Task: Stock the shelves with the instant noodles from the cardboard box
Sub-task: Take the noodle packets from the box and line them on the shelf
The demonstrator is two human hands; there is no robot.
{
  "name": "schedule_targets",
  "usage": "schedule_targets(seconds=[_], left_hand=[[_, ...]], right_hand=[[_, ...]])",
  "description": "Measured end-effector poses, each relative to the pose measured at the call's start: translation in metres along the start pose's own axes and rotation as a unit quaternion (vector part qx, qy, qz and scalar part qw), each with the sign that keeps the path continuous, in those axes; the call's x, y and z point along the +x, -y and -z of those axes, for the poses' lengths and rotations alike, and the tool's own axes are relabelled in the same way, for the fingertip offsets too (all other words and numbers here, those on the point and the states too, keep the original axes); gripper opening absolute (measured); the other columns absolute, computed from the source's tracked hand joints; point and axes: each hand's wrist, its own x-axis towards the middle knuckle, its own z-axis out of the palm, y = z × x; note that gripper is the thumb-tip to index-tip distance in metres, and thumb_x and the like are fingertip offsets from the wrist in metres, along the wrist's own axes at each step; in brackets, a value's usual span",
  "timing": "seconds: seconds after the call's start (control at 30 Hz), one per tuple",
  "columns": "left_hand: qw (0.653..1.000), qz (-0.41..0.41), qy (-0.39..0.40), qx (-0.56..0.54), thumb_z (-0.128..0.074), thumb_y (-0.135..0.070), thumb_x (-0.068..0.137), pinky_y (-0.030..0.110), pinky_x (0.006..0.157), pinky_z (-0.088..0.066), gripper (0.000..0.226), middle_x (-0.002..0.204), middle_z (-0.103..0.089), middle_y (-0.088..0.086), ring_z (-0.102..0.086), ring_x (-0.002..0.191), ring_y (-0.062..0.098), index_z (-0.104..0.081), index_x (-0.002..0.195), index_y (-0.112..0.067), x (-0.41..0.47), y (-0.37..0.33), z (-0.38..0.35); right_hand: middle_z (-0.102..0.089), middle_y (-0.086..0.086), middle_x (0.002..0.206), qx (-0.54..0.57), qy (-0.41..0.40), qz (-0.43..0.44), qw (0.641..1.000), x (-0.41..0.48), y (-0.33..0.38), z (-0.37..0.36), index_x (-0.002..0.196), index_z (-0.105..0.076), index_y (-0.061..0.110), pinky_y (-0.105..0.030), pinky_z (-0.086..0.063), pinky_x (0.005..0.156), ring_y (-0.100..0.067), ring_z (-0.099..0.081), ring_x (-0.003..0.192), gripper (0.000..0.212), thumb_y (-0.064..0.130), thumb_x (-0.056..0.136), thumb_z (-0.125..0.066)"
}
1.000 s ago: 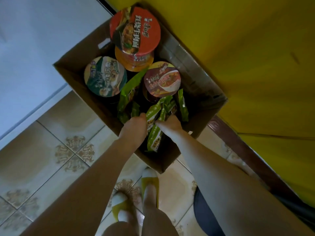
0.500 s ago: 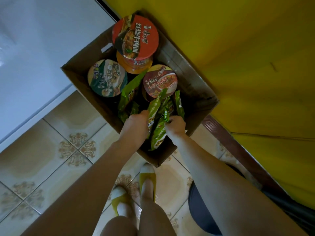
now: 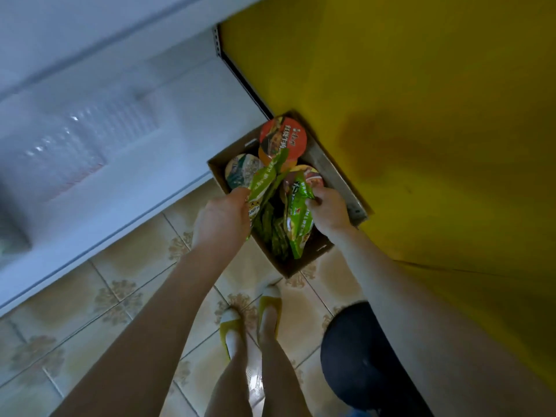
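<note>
The left hand (image 3: 222, 219) is gripping a green noodle packet (image 3: 264, 179), and the right hand (image 3: 330, 211) is pinching a second green packet (image 3: 297, 215). Both packets are hanging just over the cardboard box (image 3: 302, 264) in the middle of the frame.

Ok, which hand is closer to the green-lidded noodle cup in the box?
Left. The left hand is right beside the green-lidded cup; the right hand is across the box.

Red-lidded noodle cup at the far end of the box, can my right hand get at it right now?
Probably not yet: the right hand grips a green packet, and a second packet in the left hand overlaps the red-lidded cup.
</note>
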Motion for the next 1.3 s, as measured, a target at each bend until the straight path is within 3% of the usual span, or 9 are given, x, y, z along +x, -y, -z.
schedule_targets(seconds=[0.07,0.13,0.23,0.37,0.5,0.67,0.93,1.1,1.3], left_hand=[[0.999,0.01,-0.03,0.009,-0.044,-0.014,0.094,0.038,0.066,-0.044,0.027,0.091,-0.066,0.02,-0.061,0.082,0.038,-0.058,0.116,-0.009,-0.012,-0.003,0.033],[0.998,0.014,-0.067,0.011,-0.046,-0.012,0.093,0.038,0.067,-0.043,0.024,0.089,-0.067,0.022,-0.06,0.081,0.039,-0.059,0.113,-0.006,-0.026,-0.005,0.064],[0.992,0.029,-0.127,0.008,-0.048,-0.012,0.093,0.04,0.069,-0.044,0.024,0.091,-0.067,0.022,-0.06,0.082,0.041,-0.06,0.113,-0.007,-0.048,-0.006,0.108],[0.977,0.069,-0.2,0.003,-0.049,-0.012,0.092,0.041,0.07,-0.044,0.024,0.092,-0.067,0.021,-0.06,0.084,0.04,-0.061,0.113,-0.007,-0.076,-0.001,0.155],[0.96,0.1,-0.263,0.003,-0.05,-0.01,0.091,0.041,0.069,-0.045,0.023,0.09,-0.067,0.023,-0.061,0.082,0.041,-0.062,0.11,-0.006,-0.099,0.01,0.193],[0.93,0.128,-0.345,0.001,-0.055,-0.007,0.087,0.04,0.062,-0.046,0.019,0.083,-0.068,0.022,-0.062,0.075,0.041,-0.066,0.101,-0.004,-0.124,0.037,0.246],[0.892,0.172,-0.417,-0.001,-0.046,-0.013,0.082,0.036,0.056,-0.044,0.026,0.073,-0.066,0.02,-0.06,0.064,0.038,-0.067,0.093,-0.002,-0.159,0.096,0.319],[0.871,0.206,-0.446,-0.007,-0.045,-0.012,0.078,0.038,0.055,-0.046,0.026,0.068,-0.065,0.021,-0.058,0.06,0.041,-0.066,0.087,0.001,-0.172,0.129,0.348],[0.831,0.281,-0.474,-0.08,-0.049,-0.004,0.09,0.037,0.062,-0.04,0.017,0.083,-0.065,0.021,-0.056,0.072,0.038,-0.063,0.099,0.001,-0.173,0.154,0.362]], right_hand=[[-0.044,0.001,0.066,-0.015,-0.002,0.036,0.999,-0.016,0.03,0.014,0.076,-0.048,0.016,-0.023,-0.035,0.062,-0.013,-0.042,0.058,0.021,0.007,0.095,-0.046],[-0.061,-0.016,0.087,-0.029,0.002,0.075,0.997,-0.032,0.058,0.026,0.096,-0.062,0.008,-0.034,-0.046,0.072,-0.028,-0.056,0.08,0.017,0.006,0.095,-0.045],[-0.064,-0.019,0.105,-0.037,0.003,0.124,0.992,-0.052,0.096,0.04,0.108,-0.062,0.001,-0.041,-0.048,0.085,-0.034,-0.058,0.098,0.022,0.006,0.095,-0.045],[-0.065,-0.019,0.098,-0.041,0.042,0.183,0.981,-0.074,0.147,0.048,0.101,-0.064,-0.003,-0.029,-0.042,0.073,-0.031,-0.059,0.092,0.02,0.006,0.093,-0.047],[-0.058,0.001,0.086,-0.066,0.083,0.252,0.962,-0.093,0.203,0.047,0.102,-0.063,0.004,-0.018,-0.031,0.066,-0.011,-0.052,0.079,0.017,0.006,0.093,-0.048],[-0.065,-0.014,0.105,-0.09,0.1,0.316,0.939,-0.11,0.27,0.029,0.104,-0.064,0.001,-0.024,-0.035,0.072,-0.026,-0.058,0.099,0.02,0.01,0.092,-0.05],[-0.054,-0.007,0.085,-0.134,0.106,0.408,0.897,-0.122,0.378,-0.013,0.096,-0.062,-0.002,-0.027,-0.025,0.058,-0.019,-0.049,0.081,0.016,0.008,0.093,-0.049],[-0.052,-0.006,0.088,-0.164,0.101,0.45,0.872,-0.117,0.431,-0.045,0.1,-0.059,-0.001,-0.026,-0.024,0.06,-0.018,-0.046,0.084,0.018,0.008,0.094,-0.046],[-0.06,-0.019,0.103,-0.219,0.119,0.465,0.849,-0.102,0.482,-0.079,0.106,-0.058,0.0,-0.024,-0.029,0.069,-0.023,-0.05,0.09,0.021,0.009,0.096,-0.042]])
